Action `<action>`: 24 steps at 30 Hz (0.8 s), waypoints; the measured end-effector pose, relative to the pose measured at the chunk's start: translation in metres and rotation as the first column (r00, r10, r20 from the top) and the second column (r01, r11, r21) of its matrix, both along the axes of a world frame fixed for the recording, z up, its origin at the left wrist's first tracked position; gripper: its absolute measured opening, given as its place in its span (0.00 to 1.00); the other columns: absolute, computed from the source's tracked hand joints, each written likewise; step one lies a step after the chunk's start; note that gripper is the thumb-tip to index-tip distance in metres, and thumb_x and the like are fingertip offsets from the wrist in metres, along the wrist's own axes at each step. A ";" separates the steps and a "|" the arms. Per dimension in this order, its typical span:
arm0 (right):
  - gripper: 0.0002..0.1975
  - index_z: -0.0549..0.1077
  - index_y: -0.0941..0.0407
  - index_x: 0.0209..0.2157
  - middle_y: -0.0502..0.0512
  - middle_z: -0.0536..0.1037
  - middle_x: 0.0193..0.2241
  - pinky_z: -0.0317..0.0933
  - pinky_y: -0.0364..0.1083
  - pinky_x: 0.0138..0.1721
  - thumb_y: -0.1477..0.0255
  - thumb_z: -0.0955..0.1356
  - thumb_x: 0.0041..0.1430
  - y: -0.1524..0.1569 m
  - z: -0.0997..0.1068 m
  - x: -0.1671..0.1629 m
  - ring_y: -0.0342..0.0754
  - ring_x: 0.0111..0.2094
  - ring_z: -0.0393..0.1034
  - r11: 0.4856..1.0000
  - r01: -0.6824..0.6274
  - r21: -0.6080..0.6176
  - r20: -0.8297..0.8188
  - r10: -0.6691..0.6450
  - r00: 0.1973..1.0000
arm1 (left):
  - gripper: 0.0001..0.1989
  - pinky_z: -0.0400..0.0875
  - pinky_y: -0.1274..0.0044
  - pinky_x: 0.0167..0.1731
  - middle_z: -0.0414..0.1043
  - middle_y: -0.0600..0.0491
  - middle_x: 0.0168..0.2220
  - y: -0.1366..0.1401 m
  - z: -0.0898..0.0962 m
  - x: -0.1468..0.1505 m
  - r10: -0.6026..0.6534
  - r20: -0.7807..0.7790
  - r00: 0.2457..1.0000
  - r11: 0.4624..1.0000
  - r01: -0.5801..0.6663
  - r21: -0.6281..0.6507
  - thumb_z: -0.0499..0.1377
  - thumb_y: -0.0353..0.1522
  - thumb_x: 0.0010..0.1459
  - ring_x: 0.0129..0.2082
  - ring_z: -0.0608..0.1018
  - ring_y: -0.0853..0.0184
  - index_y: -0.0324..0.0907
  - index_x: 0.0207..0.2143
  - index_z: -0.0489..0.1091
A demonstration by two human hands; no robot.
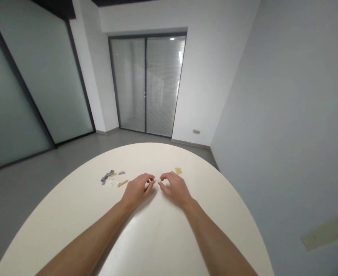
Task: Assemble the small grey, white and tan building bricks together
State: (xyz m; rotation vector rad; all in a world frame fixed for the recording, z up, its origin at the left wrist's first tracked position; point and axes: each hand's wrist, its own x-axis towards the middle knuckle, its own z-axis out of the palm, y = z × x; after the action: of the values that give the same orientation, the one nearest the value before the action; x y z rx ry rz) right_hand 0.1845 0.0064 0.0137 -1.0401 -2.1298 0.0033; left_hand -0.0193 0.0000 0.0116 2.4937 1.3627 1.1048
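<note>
Between my two hands, above the middle of the round table, is a small white piece (pixel 157 180), too small to tell its exact kind. My left hand (pixel 140 188) pinches its left side with thumb and forefinger. From the right, the thumb and forefinger of my right hand (pixel 175 187) close on the other side of it. Just left of my left hand lies a tan strip-shaped piece (pixel 122 183). Past my right hand's knuckles is a flat yellowish piece (pixel 178 170) on the tabletop. The fingertips partly hide the white piece.
A loose pile of small grey pieces (pixel 107 176) lies on the left of the white table (pixel 163 237), with white pieces (pixel 114 183) and a grey-and-tan piece (pixel 122 173) beside it. Behind the table are a glazed door (pixel 145 84) and a wall on the right (pixel 286 115).
</note>
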 end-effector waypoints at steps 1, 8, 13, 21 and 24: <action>0.04 0.72 0.54 0.39 0.53 0.79 0.36 0.63 0.47 0.43 0.72 0.70 0.61 0.000 0.000 0.000 0.50 0.39 0.73 1.000 0.000 0.000 -0.002 0.000 1.000 | 0.10 0.72 0.78 0.32 0.77 0.53 0.39 0.000 0.000 0.000 0.001 0.000 1.000 1.000 -0.001 -0.001 0.51 0.37 0.67 0.37 0.79 0.67 0.45 0.42 0.71; 0.03 0.72 0.54 0.38 0.53 0.79 0.35 0.64 0.47 0.42 0.72 0.70 0.62 0.000 0.001 0.000 0.49 0.38 0.73 1.000 -0.012 0.008 -0.014 0.012 1.000 | 0.10 0.71 0.77 0.33 0.77 0.53 0.38 0.003 -0.003 0.000 0.008 -0.007 1.000 1.000 -0.008 -0.013 0.52 0.37 0.67 0.37 0.78 0.67 0.45 0.42 0.71; 0.04 0.72 0.54 0.38 0.53 0.79 0.34 0.64 0.47 0.41 0.72 0.70 0.61 0.001 0.001 0.000 0.49 0.38 0.73 1.000 -0.015 0.004 -0.008 0.015 1.000 | 0.10 0.70 0.77 0.33 0.77 0.54 0.37 0.003 -0.003 -0.001 0.004 -0.014 1.000 1.000 -0.004 -0.008 0.52 0.38 0.67 0.36 0.78 0.67 0.45 0.41 0.71; 0.03 0.72 0.54 0.38 0.53 0.79 0.34 0.65 0.46 0.41 0.72 0.69 0.62 0.002 -0.002 0.001 0.49 0.38 0.73 1.000 -0.018 0.004 -0.004 0.018 1.000 | 0.10 0.69 0.76 0.34 0.77 0.54 0.36 0.002 -0.002 -0.001 0.006 -0.027 1.000 1.000 -0.006 0.005 0.52 0.38 0.68 0.35 0.78 0.67 0.45 0.40 0.71; 0.02 0.72 0.54 0.38 0.53 0.79 0.34 0.65 0.47 0.41 0.72 0.69 0.62 0.002 -0.002 0.001 0.49 0.38 0.73 1.000 -0.023 0.012 -0.001 0.023 1.000 | 0.11 0.69 0.76 0.35 0.77 0.54 0.36 0.003 -0.003 -0.001 0.005 -0.034 0.999 1.000 -0.005 0.001 0.52 0.38 0.68 0.35 0.78 0.66 0.45 0.40 0.71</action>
State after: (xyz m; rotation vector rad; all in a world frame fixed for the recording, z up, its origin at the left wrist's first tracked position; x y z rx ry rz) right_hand 0.1852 0.0083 0.0118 -1.0084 -2.1387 0.0020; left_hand -0.0203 0.0027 0.0090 2.5222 1.3786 1.0695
